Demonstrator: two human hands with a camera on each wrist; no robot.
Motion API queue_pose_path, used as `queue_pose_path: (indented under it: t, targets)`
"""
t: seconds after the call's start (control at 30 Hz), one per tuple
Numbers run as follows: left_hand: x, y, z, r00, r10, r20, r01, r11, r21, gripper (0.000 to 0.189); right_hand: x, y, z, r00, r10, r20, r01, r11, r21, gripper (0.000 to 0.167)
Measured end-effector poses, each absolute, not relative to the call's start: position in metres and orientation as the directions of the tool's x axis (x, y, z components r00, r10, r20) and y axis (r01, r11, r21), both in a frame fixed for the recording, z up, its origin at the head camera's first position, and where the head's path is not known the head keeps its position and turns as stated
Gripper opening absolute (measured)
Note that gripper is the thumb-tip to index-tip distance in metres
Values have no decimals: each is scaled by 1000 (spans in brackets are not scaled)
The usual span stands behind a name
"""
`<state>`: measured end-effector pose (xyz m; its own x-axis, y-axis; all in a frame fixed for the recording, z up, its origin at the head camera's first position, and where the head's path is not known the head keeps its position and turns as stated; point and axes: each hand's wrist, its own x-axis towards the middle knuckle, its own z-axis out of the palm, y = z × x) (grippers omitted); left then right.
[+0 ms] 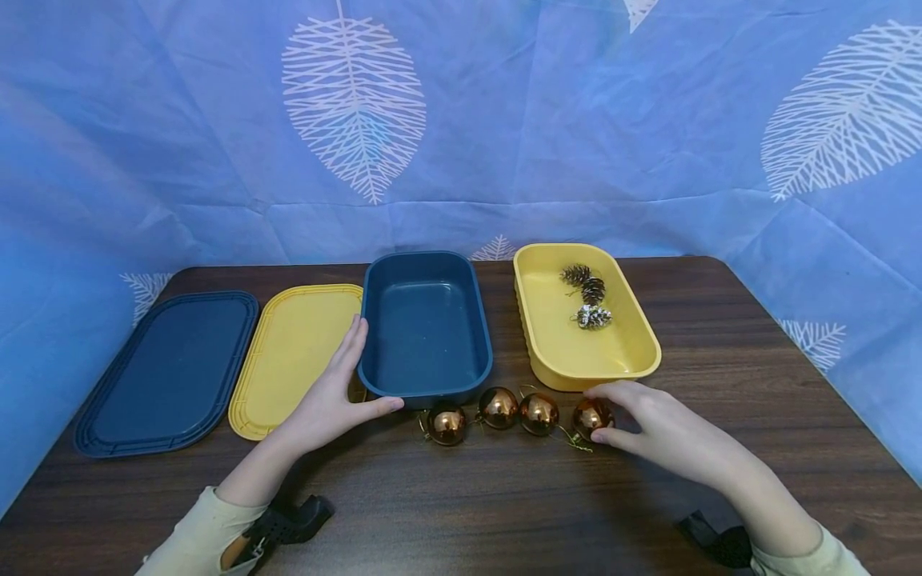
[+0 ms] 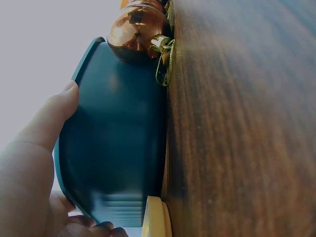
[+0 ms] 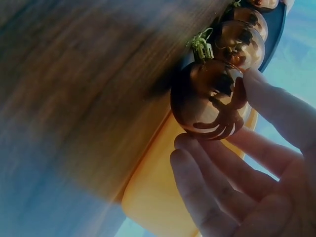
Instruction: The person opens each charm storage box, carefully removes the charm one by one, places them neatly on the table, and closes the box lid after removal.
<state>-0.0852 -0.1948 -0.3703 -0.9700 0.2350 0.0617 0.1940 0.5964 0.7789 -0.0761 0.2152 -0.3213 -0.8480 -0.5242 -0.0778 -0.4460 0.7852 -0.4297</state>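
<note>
4 copper-col. balls (image 1: 538, 414) & 3 pinecones (image 1: 593, 290); 1 blue bin (image 1: 425, 328) + 1 yel. bin (image 1: 562, 344), tot. 2 bins; 1 blue lid (image 1: 169, 368) + 1 yel. lid (image 1: 302, 344), also 2 tot.; 1 L hand (image 1: 334, 404) + 1 R hand (image 1: 666, 436), i.e. 2; 2 blk wrist straps (image 1: 284, 526); 1 table (image 1: 490, 512); 1 cloth backdrop (image 1: 475, 120).
</note>
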Motion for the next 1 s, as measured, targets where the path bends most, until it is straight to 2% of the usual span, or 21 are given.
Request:
queue_pose_path:
  t: [0.4,0.63,0.83,1.0]
  targets:
    - [-86,-195,-371,-970,237,64,197,596,779,113,-73,216,-308,-857,-506,-94,-424,798,-429,47]
    - [-86,-195,-371,-970,235,62,195,598,777,114,-74,221,-290,-865,-502,-23,-447,789,-421,43]
    - [-84,-194,-369,-971,233,56,189,601,777,115,-92,225,-274,-846,-526,87,-520,778,-352,33]
    - [-84,-195,-370,-970,236,60,194,600,776,115,-126,226,-264,-832,-541,123,-551,781,-293,30]
